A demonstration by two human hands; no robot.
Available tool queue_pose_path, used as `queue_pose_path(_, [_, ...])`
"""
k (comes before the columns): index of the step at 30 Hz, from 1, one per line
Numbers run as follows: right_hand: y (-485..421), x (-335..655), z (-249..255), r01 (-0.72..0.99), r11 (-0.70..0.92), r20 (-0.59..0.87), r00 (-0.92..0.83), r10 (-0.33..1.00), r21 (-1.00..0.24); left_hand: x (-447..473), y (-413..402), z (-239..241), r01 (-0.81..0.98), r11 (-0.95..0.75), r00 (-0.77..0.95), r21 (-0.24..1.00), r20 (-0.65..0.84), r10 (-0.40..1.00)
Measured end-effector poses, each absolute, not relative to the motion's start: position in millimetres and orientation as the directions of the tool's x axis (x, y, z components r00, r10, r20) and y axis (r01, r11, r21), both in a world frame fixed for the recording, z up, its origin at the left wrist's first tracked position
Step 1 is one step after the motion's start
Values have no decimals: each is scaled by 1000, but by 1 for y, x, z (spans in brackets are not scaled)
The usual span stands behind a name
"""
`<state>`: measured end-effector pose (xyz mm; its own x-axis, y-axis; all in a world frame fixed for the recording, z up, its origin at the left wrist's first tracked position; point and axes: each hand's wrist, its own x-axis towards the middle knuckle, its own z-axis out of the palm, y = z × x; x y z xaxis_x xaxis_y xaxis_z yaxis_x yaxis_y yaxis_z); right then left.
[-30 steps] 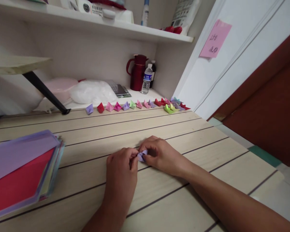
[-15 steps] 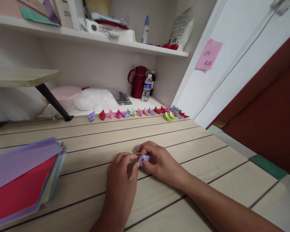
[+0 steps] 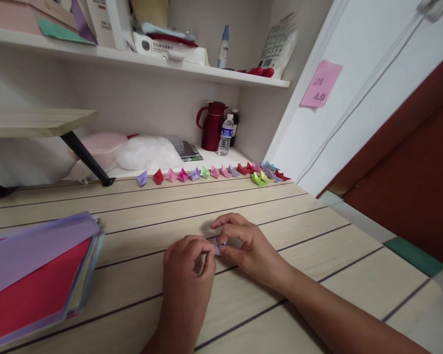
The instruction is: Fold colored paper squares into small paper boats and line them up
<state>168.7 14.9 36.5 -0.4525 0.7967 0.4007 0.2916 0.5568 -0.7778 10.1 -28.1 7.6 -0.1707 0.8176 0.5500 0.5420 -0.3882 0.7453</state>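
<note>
A small folded purple paper boat (image 3: 217, 246) is pinched between my two hands, just above the wooden tabletop. Thumb and forefinger of my left hand (image 3: 190, 263) close on its left end. My right hand (image 3: 239, 241) grips the other end between thumb and index finger, its remaining fingers reaching out beyond. The fingertips hide much of the paper. Along the back edge of the table stands a row of folded paper boats (image 3: 182, 175) in several colours, with a tighter cluster (image 3: 262, 178) at its right end.
A stack of coloured paper (image 3: 33, 285) lies at the left. Behind it is a small wooden stand (image 3: 40, 123) with black legs. A dark red jug (image 3: 213, 126) and a water bottle (image 3: 226, 135) stand at the back, beneath a loaded shelf (image 3: 206, 73).
My left thumb and forefinger have come together on the boat's left end. The right index finger has moved onto the boat, covering more of it. The view has shifted slightly.
</note>
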Motion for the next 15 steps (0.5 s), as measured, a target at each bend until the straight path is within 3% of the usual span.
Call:
queue_pose_path(7, [17, 168, 34, 212, 465, 349, -420, 838, -860, 9, -24, 4, 449, -400, -227, 799, 535, 813])
queue_pose_path(15, [18, 167, 31, 208, 420, 311, -409, 858, -884, 6, -24, 4, 302, -274, -275, 913, 358, 892])
